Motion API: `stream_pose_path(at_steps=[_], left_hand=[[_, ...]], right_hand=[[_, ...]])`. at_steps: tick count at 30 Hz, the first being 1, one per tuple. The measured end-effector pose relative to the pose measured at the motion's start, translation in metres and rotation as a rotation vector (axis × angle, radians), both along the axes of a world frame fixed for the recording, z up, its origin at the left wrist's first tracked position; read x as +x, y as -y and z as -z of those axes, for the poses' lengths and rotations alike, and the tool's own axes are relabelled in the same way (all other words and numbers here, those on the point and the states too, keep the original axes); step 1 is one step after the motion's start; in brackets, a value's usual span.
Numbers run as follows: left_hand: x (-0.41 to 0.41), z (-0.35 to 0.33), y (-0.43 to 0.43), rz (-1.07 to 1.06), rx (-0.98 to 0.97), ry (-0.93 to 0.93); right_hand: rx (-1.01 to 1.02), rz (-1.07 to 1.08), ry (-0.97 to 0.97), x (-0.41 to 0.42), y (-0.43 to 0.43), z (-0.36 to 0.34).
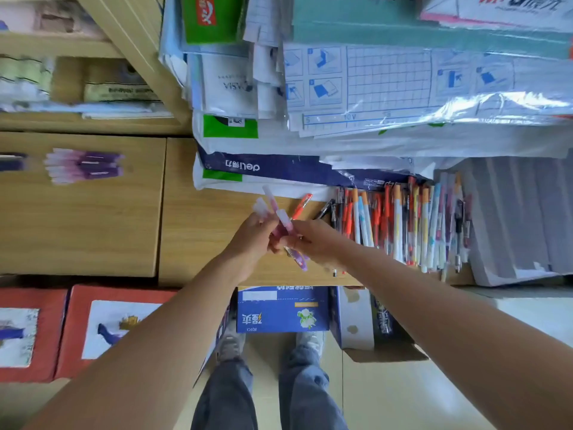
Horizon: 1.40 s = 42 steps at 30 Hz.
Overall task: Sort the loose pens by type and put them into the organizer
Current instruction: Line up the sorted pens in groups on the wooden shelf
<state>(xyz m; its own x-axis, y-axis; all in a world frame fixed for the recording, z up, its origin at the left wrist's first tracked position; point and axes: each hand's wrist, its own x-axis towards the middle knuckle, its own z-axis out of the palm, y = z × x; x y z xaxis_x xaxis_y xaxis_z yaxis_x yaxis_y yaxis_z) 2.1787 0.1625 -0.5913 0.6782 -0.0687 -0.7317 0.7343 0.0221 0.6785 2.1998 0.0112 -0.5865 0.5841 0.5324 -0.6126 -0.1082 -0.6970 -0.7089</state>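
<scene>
Sorting is underway just left of the pile of loose pens (403, 225). The left hand (251, 234) curls its fingers round a few pink pens (269, 193), and the right hand (313, 240) pinches another. Purple pens (83, 166) lie grouped far left of the pile. Most of the pile looks unsorted, and no organizer is in view.

Two bare forearms reach forward and converge, the hands almost touching. The left hand (252, 235) curls its fingers round a small bunch of pink plastic pens with frosted caps (268, 193). The right hand (317, 240), knuckles up, pinches a pink-and-purple plastic pen (284, 221).
</scene>
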Motion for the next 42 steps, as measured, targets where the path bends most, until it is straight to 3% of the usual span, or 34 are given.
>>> stream_pose_path(at_steps=[5,11,17,23,27,33,42], left_hand=[[-0.010,-0.026,-0.042,-0.048,-0.077,-0.001],[-0.019,-0.033,-0.121,-0.113,-0.097,0.092],[-0.016,-0.021,-0.232,-0.013,0.189,0.184],[-0.013,0.003,-0.349,-0.086,0.273,0.205],[-0.004,0.031,-0.406,-0.115,0.265,0.211],[0.007,0.071,-0.439,0.187,0.685,0.487],[0.015,0.081,-0.434,0.452,1.159,0.703]], right_hand=[[-0.025,-0.162,-0.094,0.002,-0.055,-0.010],[-0.079,-0.238,-0.072,0.004,-0.129,-0.021],[-0.146,-0.351,0.072,0.005,-0.223,-0.020],[-0.207,-0.398,0.241,0.012,-0.338,-0.006],[-0.360,-0.396,0.415,0.025,-0.397,0.018],[-0.556,-0.390,0.639,0.045,-0.438,0.055],[-0.408,-0.204,0.719,0.036,-0.421,0.074]])
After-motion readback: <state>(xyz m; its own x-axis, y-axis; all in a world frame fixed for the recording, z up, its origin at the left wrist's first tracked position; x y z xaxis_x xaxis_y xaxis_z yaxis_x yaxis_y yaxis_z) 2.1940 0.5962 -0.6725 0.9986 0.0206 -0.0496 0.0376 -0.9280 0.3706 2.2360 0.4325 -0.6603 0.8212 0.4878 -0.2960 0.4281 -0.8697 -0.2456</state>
